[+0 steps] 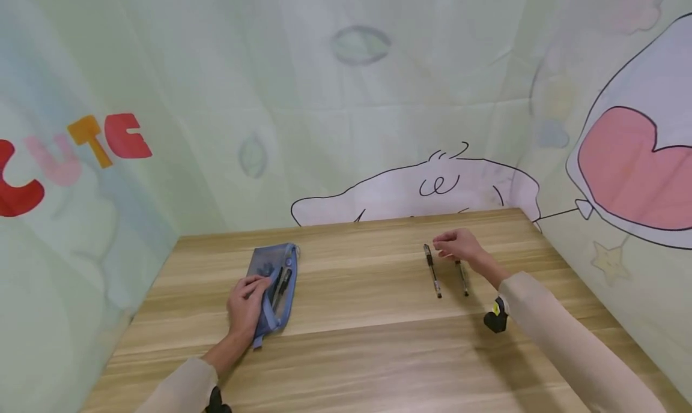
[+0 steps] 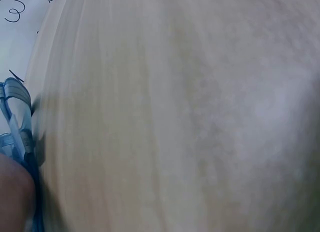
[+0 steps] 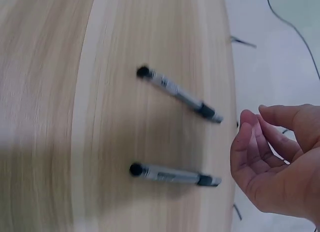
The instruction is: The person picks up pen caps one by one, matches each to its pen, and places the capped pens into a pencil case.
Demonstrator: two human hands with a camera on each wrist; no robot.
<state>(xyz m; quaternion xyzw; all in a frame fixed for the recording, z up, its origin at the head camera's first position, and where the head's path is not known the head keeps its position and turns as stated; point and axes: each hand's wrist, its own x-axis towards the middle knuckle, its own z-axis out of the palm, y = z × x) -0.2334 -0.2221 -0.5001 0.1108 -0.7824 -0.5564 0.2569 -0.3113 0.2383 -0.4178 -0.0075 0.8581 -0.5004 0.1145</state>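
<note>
A blue zippered pencil case [image 1: 292, 263] with see-through mesh lies open on the left of the wooden table. My left hand [image 1: 245, 305] grips its near-left edge between thumb and fingers, and dark pens [image 1: 283, 281] show inside the opening. In the left wrist view only a blue edge of the pencil case [image 2: 20, 104] and part of the hand appear. Over on the right, two clear-barrelled pens with black parts, one pen [image 1: 434, 275] and another pen [image 1: 462, 280], lie apart on the table. Above their far ends hovers my right hand [image 1: 458, 245], its fingers loosely bent around nothing.
The wooden table [image 1: 351, 293] meets a printed fabric backdrop [image 1: 335, 131] at its back and sides. Black wrist devices [image 1: 496, 317] sit on the sleeves.
</note>
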